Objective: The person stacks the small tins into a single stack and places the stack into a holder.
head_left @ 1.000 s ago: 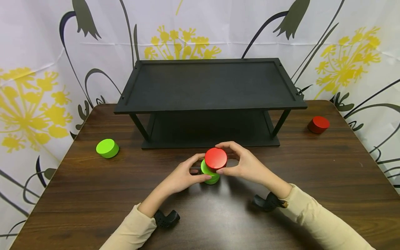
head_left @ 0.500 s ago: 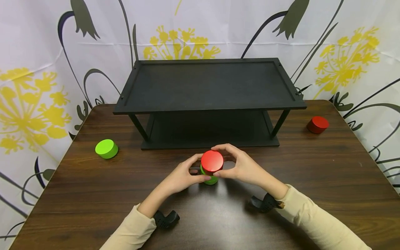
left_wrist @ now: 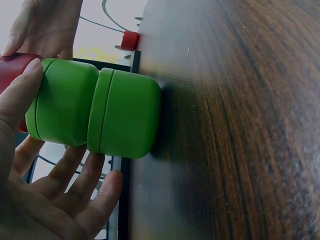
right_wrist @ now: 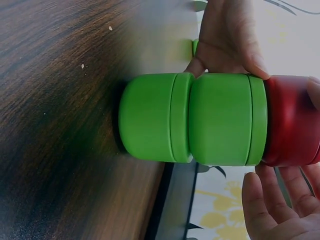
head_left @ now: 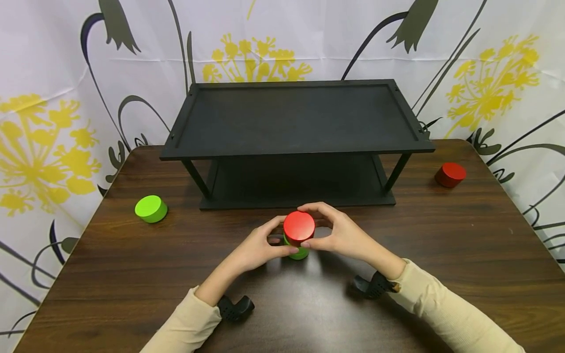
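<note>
Two small green lidded jars stand upright in a stack on the wooden table; the right wrist view shows the lower green jar (right_wrist: 152, 117), the upper green jar (right_wrist: 222, 120) and a red jar (right_wrist: 292, 120) on top. From the head view, the red jar (head_left: 299, 226) covers most of the green ones. My right hand (head_left: 342, 236) grips the red jar between thumb and fingers. Around the upper green jar (left_wrist: 67, 102), my left hand (head_left: 256, 249) holds with its thumb near the lid, where red meets green.
Behind the stack stands a black two-tier shelf (head_left: 291, 117). Another green jar (head_left: 151, 209) is on the left of the table (head_left: 110, 284). A second red jar (head_left: 450, 175) lies at the far right. Patterned cloth (head_left: 326, 34) hangs behind.
My right hand has shifted slightly left and toward me, bringing the red jar over the green stack. Over the last half second both hands stay nearly still. The left hand keeps its hold.
</note>
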Action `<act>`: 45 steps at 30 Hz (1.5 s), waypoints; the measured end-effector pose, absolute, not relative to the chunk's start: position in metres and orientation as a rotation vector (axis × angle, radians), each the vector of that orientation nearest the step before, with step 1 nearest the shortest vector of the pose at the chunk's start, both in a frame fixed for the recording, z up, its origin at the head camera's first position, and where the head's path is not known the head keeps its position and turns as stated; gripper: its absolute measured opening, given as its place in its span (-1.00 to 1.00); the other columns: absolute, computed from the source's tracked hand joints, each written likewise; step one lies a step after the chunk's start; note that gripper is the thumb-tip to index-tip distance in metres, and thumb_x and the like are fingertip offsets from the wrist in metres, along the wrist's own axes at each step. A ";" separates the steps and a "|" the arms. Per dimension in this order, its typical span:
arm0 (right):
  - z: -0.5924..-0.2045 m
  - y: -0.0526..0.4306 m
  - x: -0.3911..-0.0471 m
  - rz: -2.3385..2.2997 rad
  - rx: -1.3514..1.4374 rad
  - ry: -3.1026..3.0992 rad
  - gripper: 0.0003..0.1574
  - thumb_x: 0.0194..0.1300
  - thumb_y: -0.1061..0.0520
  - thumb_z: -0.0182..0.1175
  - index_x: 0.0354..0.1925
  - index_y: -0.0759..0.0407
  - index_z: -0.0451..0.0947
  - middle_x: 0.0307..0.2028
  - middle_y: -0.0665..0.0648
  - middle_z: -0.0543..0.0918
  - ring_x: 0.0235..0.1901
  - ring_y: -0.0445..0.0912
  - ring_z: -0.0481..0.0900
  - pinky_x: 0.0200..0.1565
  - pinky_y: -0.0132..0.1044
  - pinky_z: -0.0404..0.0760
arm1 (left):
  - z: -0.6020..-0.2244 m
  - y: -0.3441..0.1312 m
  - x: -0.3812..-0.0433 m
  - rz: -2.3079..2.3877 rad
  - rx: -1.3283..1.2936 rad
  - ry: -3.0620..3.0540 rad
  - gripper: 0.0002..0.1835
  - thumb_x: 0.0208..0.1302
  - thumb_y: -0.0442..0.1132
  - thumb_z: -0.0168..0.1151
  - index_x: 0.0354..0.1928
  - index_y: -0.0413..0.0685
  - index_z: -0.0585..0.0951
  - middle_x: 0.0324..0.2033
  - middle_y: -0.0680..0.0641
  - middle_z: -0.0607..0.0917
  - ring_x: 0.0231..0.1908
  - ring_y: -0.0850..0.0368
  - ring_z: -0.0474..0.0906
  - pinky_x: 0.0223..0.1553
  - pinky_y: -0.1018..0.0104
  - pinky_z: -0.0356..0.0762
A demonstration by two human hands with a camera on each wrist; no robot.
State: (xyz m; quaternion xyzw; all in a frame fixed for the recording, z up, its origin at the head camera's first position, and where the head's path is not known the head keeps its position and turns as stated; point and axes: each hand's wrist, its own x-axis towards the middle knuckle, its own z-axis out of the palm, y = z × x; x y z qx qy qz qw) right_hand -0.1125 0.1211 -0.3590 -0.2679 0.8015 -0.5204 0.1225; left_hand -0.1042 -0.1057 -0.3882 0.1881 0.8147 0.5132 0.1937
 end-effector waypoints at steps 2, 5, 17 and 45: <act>-0.359 0.121 -0.113 -1.522 -0.779 2.331 -0.22 0.04 0.17 0.44 0.22 0.09 0.38 0.14 0.09 0.53 0.10 -0.04 0.54 0.21 -0.05 0.50 | -0.388 -0.105 -0.104 1.446 0.527 2.282 -0.30 0.14 -0.12 0.39 0.32 0.04 0.34 0.25 -0.06 0.47 0.21 -0.07 0.45 0.21 0.02 0.51; -0.359 0.120 -0.113 -1.528 -0.775 2.319 -0.22 0.05 0.17 0.44 0.23 0.08 0.38 0.16 0.08 0.52 0.12 -0.03 0.53 0.21 -0.01 0.49 | -0.387 -0.105 -0.104 1.445 0.519 2.289 -0.29 0.14 -0.12 0.39 0.32 0.03 0.33 0.26 -0.07 0.47 0.21 -0.08 0.45 0.21 0.01 0.51; -0.360 0.120 -0.113 -1.535 -0.766 2.295 -0.20 0.06 0.18 0.42 0.25 0.10 0.35 0.19 0.10 0.50 0.14 0.00 0.51 0.23 0.02 0.47 | -0.388 -0.104 -0.105 1.442 0.501 2.277 -0.30 0.17 -0.12 0.37 0.33 0.01 0.33 0.28 -0.12 0.44 0.25 -0.10 0.42 0.24 -0.02 0.47; -0.351 0.141 -0.117 -1.596 -0.815 2.283 -0.22 0.15 0.22 0.35 0.30 0.16 0.28 0.25 0.24 0.43 0.19 0.06 0.47 0.19 -0.29 0.53 | -0.387 -0.104 -0.104 1.430 0.479 2.294 -0.28 0.15 -0.11 0.39 0.34 0.04 0.32 0.29 -0.10 0.44 0.22 -0.10 0.46 0.22 0.01 0.50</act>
